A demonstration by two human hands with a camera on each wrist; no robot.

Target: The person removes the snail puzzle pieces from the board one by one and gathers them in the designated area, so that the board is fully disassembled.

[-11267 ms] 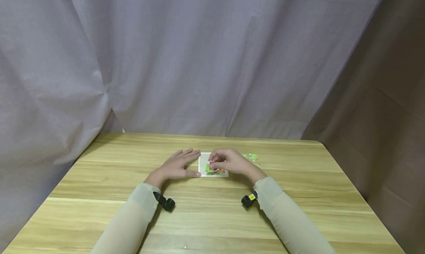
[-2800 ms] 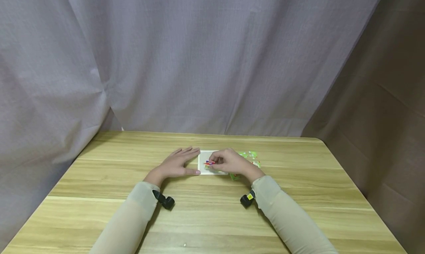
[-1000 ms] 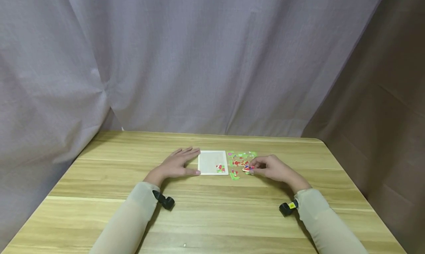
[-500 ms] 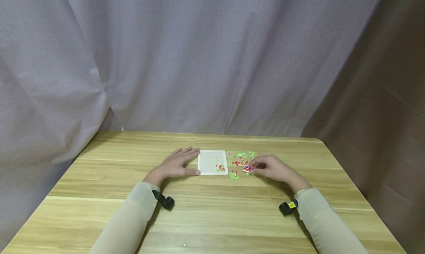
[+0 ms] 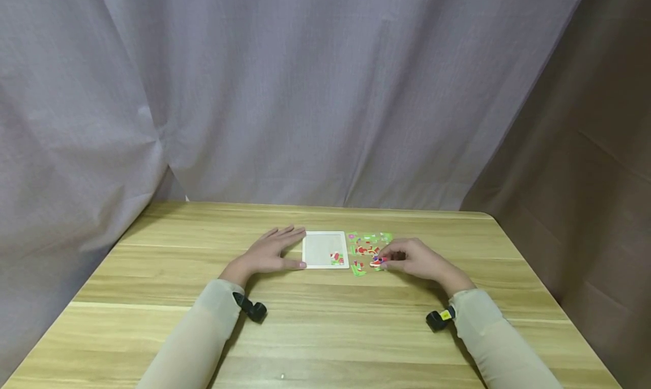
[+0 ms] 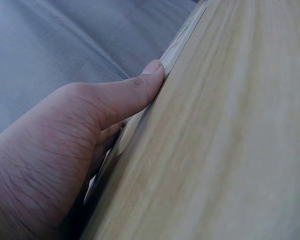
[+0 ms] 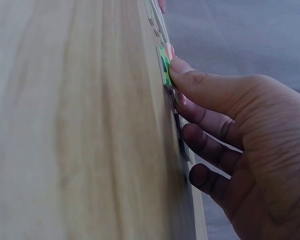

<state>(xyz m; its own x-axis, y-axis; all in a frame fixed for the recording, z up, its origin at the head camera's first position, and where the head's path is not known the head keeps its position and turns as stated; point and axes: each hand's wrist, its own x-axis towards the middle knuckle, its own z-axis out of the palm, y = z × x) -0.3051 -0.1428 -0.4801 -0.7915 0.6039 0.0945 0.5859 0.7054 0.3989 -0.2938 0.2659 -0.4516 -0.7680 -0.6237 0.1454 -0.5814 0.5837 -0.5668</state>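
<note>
My left hand (image 5: 274, 250) lies with spread, straight fingers at the left edge of a white puzzle tray (image 5: 325, 266); its thumb (image 6: 132, 92) touches the rim in the left wrist view. A red, white and green puzzle piece (image 5: 337, 258) sits in the tray's lower right corner. To the right of the tray, my right hand (image 5: 412, 258) pinches a red and blue puzzle piece (image 5: 376, 262) between thumb and forefinger, low over the table. A green puzzle piece (image 7: 163, 65) shows close by the thumb in the right wrist view, and the curled fingers hide part of the held piece.
Several loose green and red puzzle pieces (image 5: 367, 249) lie between the tray and my right hand. One green piece (image 5: 358, 269) lies nearer the front. Behind the wooden table (image 5: 325, 332) hangs a grey curtain (image 5: 285, 95).
My right hand has moved from over the tray to the loose pieces on its right, still pinching a red and blue piece. Over the last second it barely moves. My left hand stays put.
</note>
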